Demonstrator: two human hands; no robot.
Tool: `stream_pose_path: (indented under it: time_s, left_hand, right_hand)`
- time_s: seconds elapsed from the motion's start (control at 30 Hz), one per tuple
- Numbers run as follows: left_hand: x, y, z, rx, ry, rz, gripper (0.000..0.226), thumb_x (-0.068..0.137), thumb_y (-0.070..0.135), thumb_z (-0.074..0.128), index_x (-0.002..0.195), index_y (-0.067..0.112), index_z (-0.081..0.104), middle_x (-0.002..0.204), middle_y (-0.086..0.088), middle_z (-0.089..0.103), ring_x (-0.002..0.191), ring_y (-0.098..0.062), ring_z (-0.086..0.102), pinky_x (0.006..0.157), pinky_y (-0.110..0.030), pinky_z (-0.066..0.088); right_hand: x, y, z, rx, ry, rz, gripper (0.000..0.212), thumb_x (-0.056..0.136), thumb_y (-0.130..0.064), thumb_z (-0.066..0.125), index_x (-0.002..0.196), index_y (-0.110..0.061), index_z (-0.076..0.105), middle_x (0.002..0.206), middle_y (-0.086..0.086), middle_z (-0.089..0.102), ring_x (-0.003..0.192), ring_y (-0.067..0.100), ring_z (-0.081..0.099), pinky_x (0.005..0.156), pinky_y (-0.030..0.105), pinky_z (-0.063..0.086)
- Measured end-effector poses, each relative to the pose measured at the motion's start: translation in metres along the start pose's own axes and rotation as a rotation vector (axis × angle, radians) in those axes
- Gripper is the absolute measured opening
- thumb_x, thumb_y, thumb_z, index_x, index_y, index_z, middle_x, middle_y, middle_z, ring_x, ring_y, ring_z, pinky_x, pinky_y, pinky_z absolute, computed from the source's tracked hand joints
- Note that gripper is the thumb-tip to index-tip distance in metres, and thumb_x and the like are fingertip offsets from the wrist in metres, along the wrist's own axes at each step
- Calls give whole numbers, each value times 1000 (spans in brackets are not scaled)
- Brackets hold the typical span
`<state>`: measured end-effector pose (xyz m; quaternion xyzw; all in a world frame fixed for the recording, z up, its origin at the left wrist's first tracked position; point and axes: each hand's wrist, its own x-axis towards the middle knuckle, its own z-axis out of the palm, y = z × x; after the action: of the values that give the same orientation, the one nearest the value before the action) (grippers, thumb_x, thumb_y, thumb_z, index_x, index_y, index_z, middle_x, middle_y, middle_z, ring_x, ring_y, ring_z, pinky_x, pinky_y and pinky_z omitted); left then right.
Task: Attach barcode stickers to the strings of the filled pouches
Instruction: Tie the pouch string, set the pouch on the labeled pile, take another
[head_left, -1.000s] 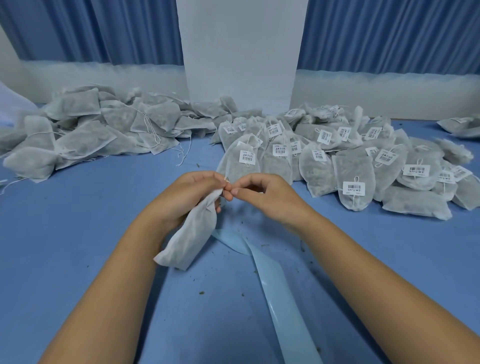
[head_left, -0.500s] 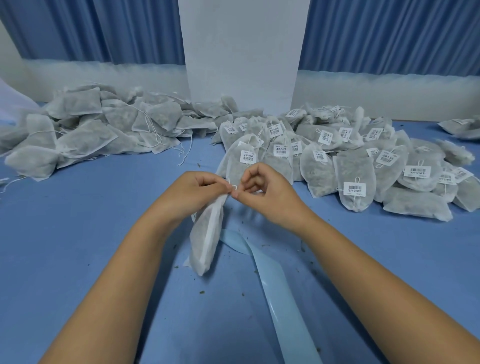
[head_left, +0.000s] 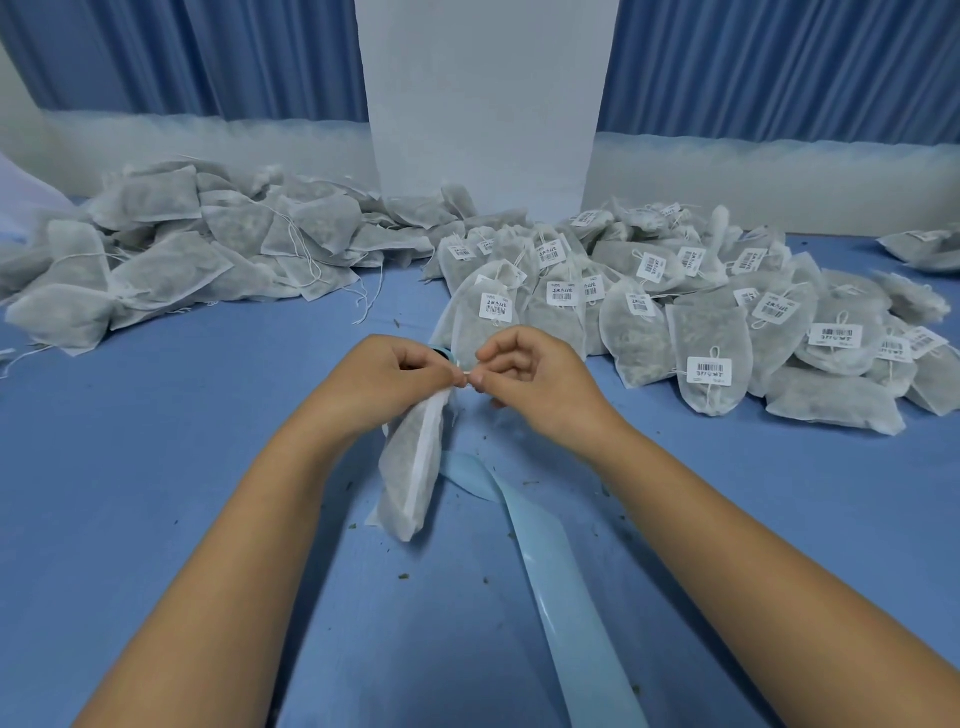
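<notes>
The pouch (head_left: 410, 478) hangs down toward the table (head_left: 130, 493) from the left hand (head_left: 395, 371), which grips its gathered neck. The right hand (head_left: 530, 384) pinches a small white piece (head_left: 469, 375) at that neck; I cannot tell whether it is string or sticker. This one looks mid-labelling.

Beyond the pouch to the right lies a heap of labelled pouches (head_left: 649, 332), each carrying a white barcode sticker (head_left: 709, 370). Beyond it to the left sits a heap without stickers (head_left: 156, 260), so roughly half seems left.

The pouches are thin, fuzzy white mesh, plump with greenish filling and tied with fine strings (head_left: 306, 254). A glossy pale-blue strip (head_left: 550, 571) curls from beside the pouch toward the viewer.
</notes>
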<state>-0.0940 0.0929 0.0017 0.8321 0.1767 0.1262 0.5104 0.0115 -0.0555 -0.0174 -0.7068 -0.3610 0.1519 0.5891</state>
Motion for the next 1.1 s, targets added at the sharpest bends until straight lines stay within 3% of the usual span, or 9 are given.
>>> stream_pose_path:
  time_s: [0.13, 0.23, 0.43, 0.53, 0.67, 0.8, 0.87, 0.97, 1.1]
  left_hand:
    - [1, -1, 0, 64, 18, 8, 16, 84, 27, 76, 77, 13, 77, 57, 4, 46, 51, -9, 33, 46, -16, 27]
    - [2, -2, 0, 94, 12, 21, 18, 84, 24, 76, 78, 8, 77, 52, 8, 44, 51, -10, 32, 46, -18, 26]
    - [2, -5, 0, 111, 29, 77, 15, 85, 24, 75, 75, 13, 76, 50, 11, 47, 48, -7, 34, 48, -18, 29]
    - [2, -5, 1, 99, 14, 105, 11, 87, 22, 74, 79, 15, 76, 64, 1, 59, 58, -8, 43, 58, -23, 36]
    - [1, -4, 1, 57, -35, 150, 8, 90, 16, 70, 85, 17, 76, 69, -7, 63, 59, -6, 46, 55, -17, 36]
    - [2, -4, 1, 50, -51, 101, 14, 94, 17, 64, 85, 13, 74, 54, 13, 49, 47, -1, 38, 47, -10, 32]
    - [2, -4, 1, 35, -75, 59, 18, 95, 21, 61, 82, 17, 73, 56, 12, 49, 48, -3, 37, 47, -13, 32]
    - [0, -1, 1, -29, -108, 13, 22, 95, 24, 59, 78, 22, 73, 70, 0, 54, 59, -12, 40, 52, -23, 30]
    - [1, -1, 2, -126, -124, -28, 20, 95, 23, 60, 81, 22, 75, 82, -8, 52, 64, -15, 38, 54, -29, 27]
  right_hand:
    - [-4, 3, 0, -291, -9, -223, 24, 85, -2, 66, 99, -23, 69, 81, -7, 66, 72, 2, 58, 70, 14, 48]
    - [-5, 5, 3, -496, -22, -338, 22, 87, -5, 64, 102, -17, 75, 89, -4, 63, 74, -1, 55, 70, 7, 42]
    - [-2, 3, 2, -387, -50, -150, 10, 89, -8, 64, 83, -14, 70, 75, -8, 61, 65, 0, 52, 64, 11, 43]
    - [0, 0, 0, -223, -100, 42, 12, 91, -14, 62, 82, -14, 70, 78, -2, 65, 71, 8, 58, 71, 30, 53]
    - [0, -3, -5, -61, -161, 179, 13, 91, -21, 64, 86, -12, 73, 79, -4, 66, 76, 6, 61, 69, 24, 52]
    - [-1, -2, -5, -133, -91, 97, 12, 89, -19, 67, 88, -8, 73, 82, 9, 70, 76, 13, 61, 76, 41, 56]
    - [-2, -2, -4, -145, -34, -1, 6, 88, -11, 68, 84, -10, 73, 81, 12, 71, 70, 11, 59, 72, 36, 54]
    - [-5, -3, -1, -82, 9, -80, 12, 84, -2, 70, 83, -14, 69, 74, 0, 70, 67, 9, 60, 70, 25, 50]
    - [-6, -3, 1, -67, 50, -176, 24, 79, 5, 71, 77, -17, 61, 76, 2, 67, 72, 15, 61, 72, 26, 50]
